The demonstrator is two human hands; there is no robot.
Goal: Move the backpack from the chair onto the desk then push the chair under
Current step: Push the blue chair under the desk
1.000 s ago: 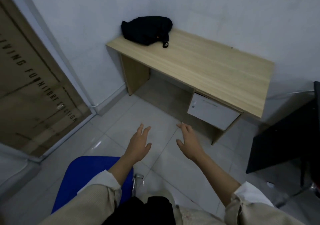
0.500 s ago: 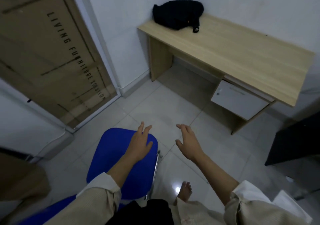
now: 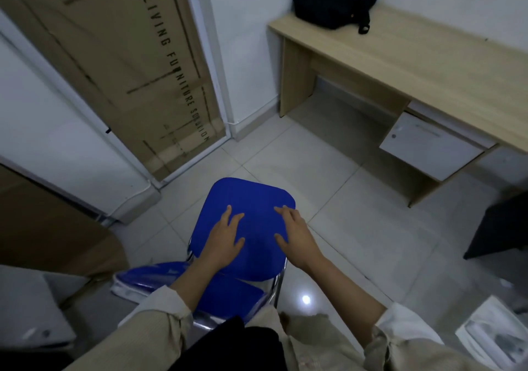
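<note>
The black backpack (image 3: 335, 4) lies on the far left corner of the light wooden desk (image 3: 414, 64), against the wall. A blue chair (image 3: 251, 196) with chrome legs stands on the tiled floor right in front of me, well apart from the desk. My left hand (image 3: 224, 240) and my right hand (image 3: 297, 234) hover over the chair's blue seat with fingers spread, holding nothing. I cannot tell whether they touch the seat.
A tall cardboard box (image 3: 120, 56) leans against the wall at the left. A white drawer unit (image 3: 428, 144) hangs under the desk's right side. A dark object (image 3: 503, 227) stands at the right. White packaging (image 3: 497, 333) lies at the lower right.
My view has swung left and down, bringing the whole blue chair under my hands. Both hands stay open and now sit over the seat.
</note>
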